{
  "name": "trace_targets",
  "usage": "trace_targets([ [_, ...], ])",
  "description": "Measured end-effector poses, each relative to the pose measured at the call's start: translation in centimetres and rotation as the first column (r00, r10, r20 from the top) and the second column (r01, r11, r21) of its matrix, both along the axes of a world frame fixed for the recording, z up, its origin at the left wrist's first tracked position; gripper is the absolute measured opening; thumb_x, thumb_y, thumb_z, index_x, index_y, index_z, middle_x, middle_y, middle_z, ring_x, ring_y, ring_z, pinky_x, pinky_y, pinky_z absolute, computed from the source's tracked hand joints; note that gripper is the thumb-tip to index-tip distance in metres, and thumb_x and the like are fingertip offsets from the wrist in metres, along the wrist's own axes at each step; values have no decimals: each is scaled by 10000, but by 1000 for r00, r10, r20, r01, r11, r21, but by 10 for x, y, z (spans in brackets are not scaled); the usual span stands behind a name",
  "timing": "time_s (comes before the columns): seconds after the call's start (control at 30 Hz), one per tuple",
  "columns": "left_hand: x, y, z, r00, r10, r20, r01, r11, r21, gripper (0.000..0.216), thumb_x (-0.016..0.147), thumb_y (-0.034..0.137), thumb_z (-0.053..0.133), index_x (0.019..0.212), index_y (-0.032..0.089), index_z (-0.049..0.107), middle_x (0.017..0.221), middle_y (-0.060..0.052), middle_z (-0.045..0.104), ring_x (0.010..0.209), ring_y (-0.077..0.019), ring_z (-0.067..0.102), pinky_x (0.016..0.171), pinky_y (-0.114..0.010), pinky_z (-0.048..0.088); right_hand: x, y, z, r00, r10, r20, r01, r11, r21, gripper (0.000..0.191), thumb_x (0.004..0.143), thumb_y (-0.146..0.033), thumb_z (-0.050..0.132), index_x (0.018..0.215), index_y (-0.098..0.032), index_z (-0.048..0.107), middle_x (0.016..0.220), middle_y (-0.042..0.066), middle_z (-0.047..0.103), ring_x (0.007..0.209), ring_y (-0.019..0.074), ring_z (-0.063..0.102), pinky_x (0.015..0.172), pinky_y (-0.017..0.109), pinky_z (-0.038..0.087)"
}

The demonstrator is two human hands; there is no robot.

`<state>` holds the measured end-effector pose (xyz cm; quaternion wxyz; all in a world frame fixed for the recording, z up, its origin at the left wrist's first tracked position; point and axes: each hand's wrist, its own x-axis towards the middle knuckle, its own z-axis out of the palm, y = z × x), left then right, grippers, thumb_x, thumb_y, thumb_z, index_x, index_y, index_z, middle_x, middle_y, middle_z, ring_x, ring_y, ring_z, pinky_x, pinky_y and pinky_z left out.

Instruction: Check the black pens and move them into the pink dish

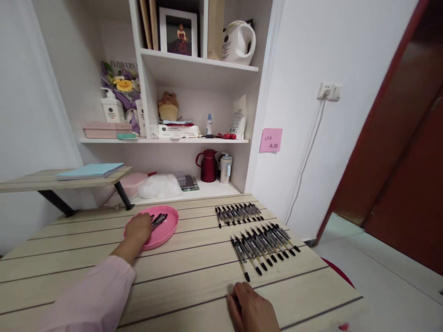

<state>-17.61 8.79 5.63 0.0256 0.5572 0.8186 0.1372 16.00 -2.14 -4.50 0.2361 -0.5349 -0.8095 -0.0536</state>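
Note:
My left hand (139,228) reaches into a round pink plate (162,239) on the left of the table. Several dark pens (159,221) lie in the plate right beside its fingers. The fingertips are hidden behind the back of the hand, so I cannot see whether they grip a pen. My right hand (254,306) rests on the table near the front edge, fingers curled in, with nothing visible in it. Just beyond it lies a slanted row of clear pens with black ends (265,244). A second row of pens (239,214) lies behind that one.
A small raised stand (38,180) with light blue paper (92,170) is at the left. Behind the table are shelves holding a dark red jug (208,166), a pale tumbler (226,168) and a white plastic bag (159,186). A pink note (271,140) sticks to the wall.

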Motion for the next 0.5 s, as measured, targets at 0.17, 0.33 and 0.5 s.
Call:
trace_targets([
  [0.17, -6, -4, 13, 990, 63, 129, -61, 998, -15, 51, 552, 156, 617, 581, 142, 577, 831, -225, 672, 908, -383, 580, 712, -411, 393, 2, -1, -4, 998, 21, -54, -22, 1000, -15, 132, 826, -201, 445, 709, -211, 505, 669, 11, 613, 563, 134, 591, 487, 232, 291],
  [0.33, 18, -20, 27, 907, -68, 415, 17, 992, 125, 95, 659, 232, 543, 727, 168, 524, 666, -101, 641, 745, -272, 620, 606, -324, 424, -2, 2, 15, 971, 22, -239, -74, 975, -209, 164, 804, -216, 442, 664, -198, 525, 643, 12, 617, 574, 138, 567, 512, 223, 307],
  [0.5, 97, -60, 1, 372, -350, 860, 221, 933, 284, 129, 665, 244, 534, 746, 215, 438, 511, 64, 504, 363, -83, 456, 380, -183, 339, -41, 34, 71, 609, 26, -793, -323, 921, -219, 216, 788, -366, 473, 774, -177, 575, 692, 26, 624, 647, 155, 556, 559, 232, 379],
])
